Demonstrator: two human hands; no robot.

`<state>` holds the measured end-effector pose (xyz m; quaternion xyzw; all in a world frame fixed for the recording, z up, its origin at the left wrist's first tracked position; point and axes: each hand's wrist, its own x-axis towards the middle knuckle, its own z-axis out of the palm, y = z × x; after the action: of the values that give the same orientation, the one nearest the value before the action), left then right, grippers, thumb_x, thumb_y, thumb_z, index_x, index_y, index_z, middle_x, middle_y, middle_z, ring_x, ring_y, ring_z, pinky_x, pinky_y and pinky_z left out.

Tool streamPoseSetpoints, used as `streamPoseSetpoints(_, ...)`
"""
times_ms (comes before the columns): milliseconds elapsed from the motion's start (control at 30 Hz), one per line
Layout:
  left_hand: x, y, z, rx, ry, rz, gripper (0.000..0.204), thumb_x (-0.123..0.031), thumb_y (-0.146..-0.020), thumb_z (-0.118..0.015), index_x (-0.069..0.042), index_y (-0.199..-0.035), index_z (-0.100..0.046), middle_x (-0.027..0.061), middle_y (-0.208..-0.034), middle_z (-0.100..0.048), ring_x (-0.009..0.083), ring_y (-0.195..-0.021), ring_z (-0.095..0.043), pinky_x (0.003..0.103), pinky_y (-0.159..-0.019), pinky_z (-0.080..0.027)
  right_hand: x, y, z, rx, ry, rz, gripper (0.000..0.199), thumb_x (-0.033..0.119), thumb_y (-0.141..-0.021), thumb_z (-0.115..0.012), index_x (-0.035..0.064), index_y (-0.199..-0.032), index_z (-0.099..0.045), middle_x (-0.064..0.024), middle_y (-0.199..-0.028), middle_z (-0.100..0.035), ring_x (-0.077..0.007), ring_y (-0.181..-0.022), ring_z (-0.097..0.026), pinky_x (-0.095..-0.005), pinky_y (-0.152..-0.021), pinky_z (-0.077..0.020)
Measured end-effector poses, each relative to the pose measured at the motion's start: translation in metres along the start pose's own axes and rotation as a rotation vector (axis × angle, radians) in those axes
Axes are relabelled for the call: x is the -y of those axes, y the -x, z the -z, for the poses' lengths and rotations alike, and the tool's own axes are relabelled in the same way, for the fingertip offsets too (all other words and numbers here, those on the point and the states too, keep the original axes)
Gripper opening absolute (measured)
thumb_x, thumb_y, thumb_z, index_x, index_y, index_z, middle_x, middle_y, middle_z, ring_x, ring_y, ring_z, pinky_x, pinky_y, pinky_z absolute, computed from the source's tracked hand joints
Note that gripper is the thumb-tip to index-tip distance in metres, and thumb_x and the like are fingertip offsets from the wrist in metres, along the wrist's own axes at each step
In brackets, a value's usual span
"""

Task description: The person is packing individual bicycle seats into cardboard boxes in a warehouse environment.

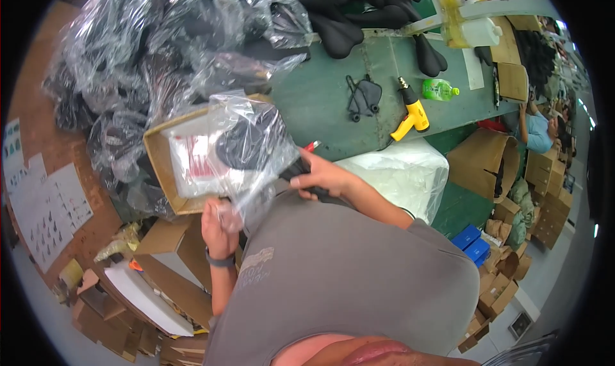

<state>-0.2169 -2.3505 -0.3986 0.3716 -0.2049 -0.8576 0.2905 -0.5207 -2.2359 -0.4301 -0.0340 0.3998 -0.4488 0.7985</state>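
A clear plastic bag (272, 132) lies over a black bicycle saddle (246, 142) in front of my body. My left hand (220, 230), with a dark band at its wrist, is closed on a gathered edge of the bag. At the saddle's dark narrow end, close to my shirt, my right hand (323, 176) is closed, fingers curled round it. Bag and saddle hang partly over an open cardboard box (158, 167), which holds flat clear packets with red print (195, 156). The saddle's underside is hidden.
Bagged black saddles (160, 39) heap at the far left; bare saddles (339, 36) lie at the back. On the green bench (314, 103) are a yellow heat gun (410, 113), a green bottle (439, 89) and a black pouch (366, 97). White plastic sheeting (400, 174) lies right.
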Motion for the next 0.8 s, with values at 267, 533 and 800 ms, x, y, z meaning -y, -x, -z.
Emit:
streamPoseSetpoints(267,0.053,-0.127,-0.122,-0.211,-0.711,-0.05,0.053,-0.042,-0.106,-0.062,-0.001,-0.14,-0.055,0.0116,-0.119,-0.068,0.0181,-0.107,-0.066,0.033,-0.095,-0.053,0.081,-0.015,0.058,0.169,1.034,0.847,0.077,0.025,-0.086,-0.086,0.0072,-0.154,-0.053,-0.0177,-0.158,-0.05,-0.0302,-0.142,-0.051,-0.0489,-0.118,-0.0397)
streamPoseSetpoints(533,-0.089,-0.248,-0.014,-0.007,0.672,-0.309,0.077,-0.017,-0.097,-0.067,-0.002,-0.163,-0.032,0.0085,-0.114,-0.062,0.0158,-0.102,-0.063,0.031,-0.087,-0.059,0.153,-0.212,0.318,-1.662,0.343,0.807,0.123,0.032,-0.068,-0.098,-0.0037,-0.16,-0.026,-0.0292,-0.154,-0.046,-0.0443,-0.141,-0.047,-0.0481,-0.118,-0.0389)
streamPoseSetpoints(800,-0.018,-0.28,-0.121,-0.966,-1.652,-0.952,0.079,-0.038,-0.103,-0.068,0.004,-0.159,-0.033,0.0275,-0.163,-0.037,0.0382,-0.149,-0.041,0.047,-0.121,-0.037,0.272,-0.227,0.41,-1.617,0.592,1.078,0.091,0.021,-0.067,-0.097,0.0017,-0.143,-0.052,-0.0228,-0.131,-0.06,-0.0436,-0.122,-0.056,-0.05,-0.104,-0.0463)
